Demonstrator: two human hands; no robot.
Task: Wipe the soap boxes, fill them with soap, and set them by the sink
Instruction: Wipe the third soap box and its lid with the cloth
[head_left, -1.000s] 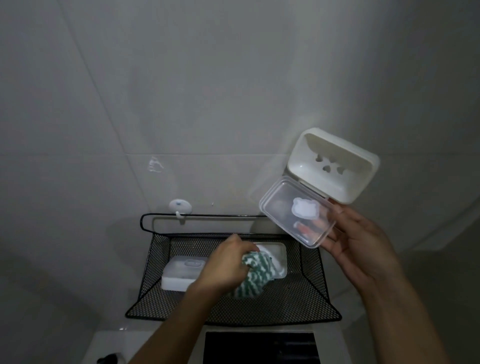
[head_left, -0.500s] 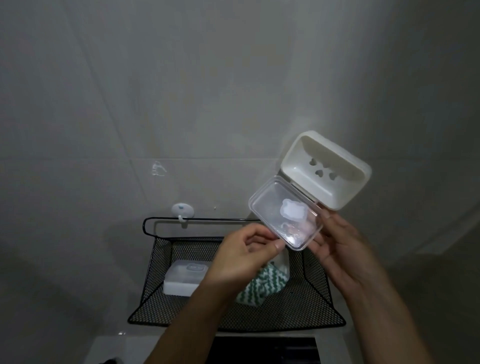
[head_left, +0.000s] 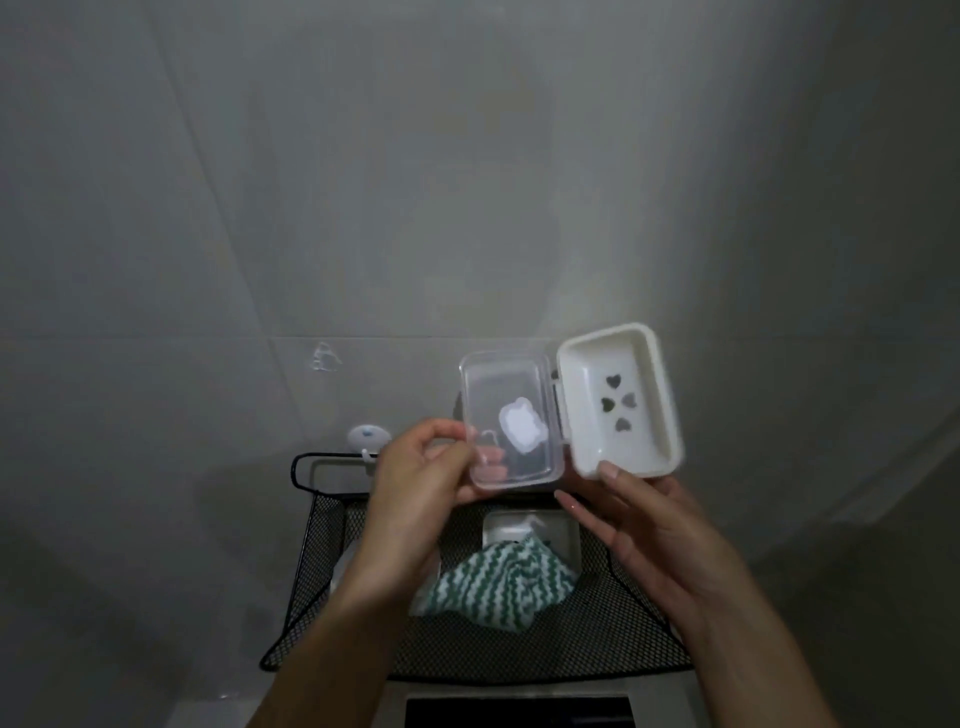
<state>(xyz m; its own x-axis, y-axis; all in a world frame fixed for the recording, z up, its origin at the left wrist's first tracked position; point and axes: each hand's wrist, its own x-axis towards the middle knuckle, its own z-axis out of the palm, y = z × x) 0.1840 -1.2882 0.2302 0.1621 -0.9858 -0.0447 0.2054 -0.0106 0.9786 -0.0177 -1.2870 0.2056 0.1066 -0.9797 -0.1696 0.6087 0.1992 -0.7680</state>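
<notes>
An open soap box is held up in front of the tiled wall. Its white base (head_left: 618, 400) has heart-shaped holes, and its clear lid (head_left: 506, 415) hangs open to the left. My left hand (head_left: 415, 483) pinches the lid's lower left edge. My right hand (head_left: 644, 530) holds the base from below, thumb on its front rim. A green-and-white striped cloth (head_left: 498, 582) lies loose in the black mesh basket (head_left: 301, 587). A second white soap box (head_left: 530, 527) sits behind the cloth. My left forearm hides most of the basket's left side.
The basket hangs on the wall from a white hook (head_left: 368, 436). A dark rectangular panel (head_left: 519, 712) lies below the basket at the bottom edge. Grey wall tiles fill everything above.
My left hand let go of the cloth in the basket and rose to the clear lid. The open box swung round and came left, lower, between both hands.
</notes>
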